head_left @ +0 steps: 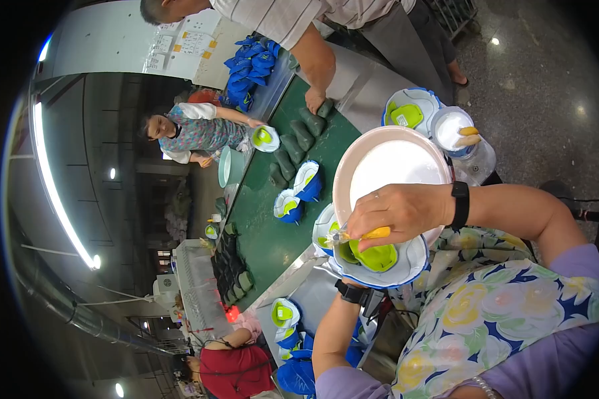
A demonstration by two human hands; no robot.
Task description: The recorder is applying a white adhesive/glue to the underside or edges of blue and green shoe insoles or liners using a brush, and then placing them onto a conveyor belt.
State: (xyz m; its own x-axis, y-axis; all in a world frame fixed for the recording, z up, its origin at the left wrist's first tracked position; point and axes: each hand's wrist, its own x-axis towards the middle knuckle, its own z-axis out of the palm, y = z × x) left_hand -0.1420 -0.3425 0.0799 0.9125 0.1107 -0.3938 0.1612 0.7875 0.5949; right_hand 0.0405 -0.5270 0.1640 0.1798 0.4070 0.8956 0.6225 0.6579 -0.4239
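Note:
My right hand [400, 211] is closed around a brush with a yellow handle [377, 233]; its pale bristles are over the edge of a shoe upper [411, 263]. The upper is white outside with a blue edge and a lime-green lining. My left hand [357, 282] holds it from beneath, and its fingers are mostly hidden by it. Beyond my right hand is a pink basin [341, 179] of white liquid, partly covered by that hand. Another upper [322, 226] lies against the basin, just left of the one I hold.
A green conveyor belt [266, 219] carries shoe lasts [301, 136] and two blue uppers [306, 179]. Beside the basin stand a white tub [449, 126] with a yellow-handled brush and another upper [406, 114]. Co-workers reach over the belt; one holds an upper [265, 138]. More uppers [285, 312] lie at lower left.

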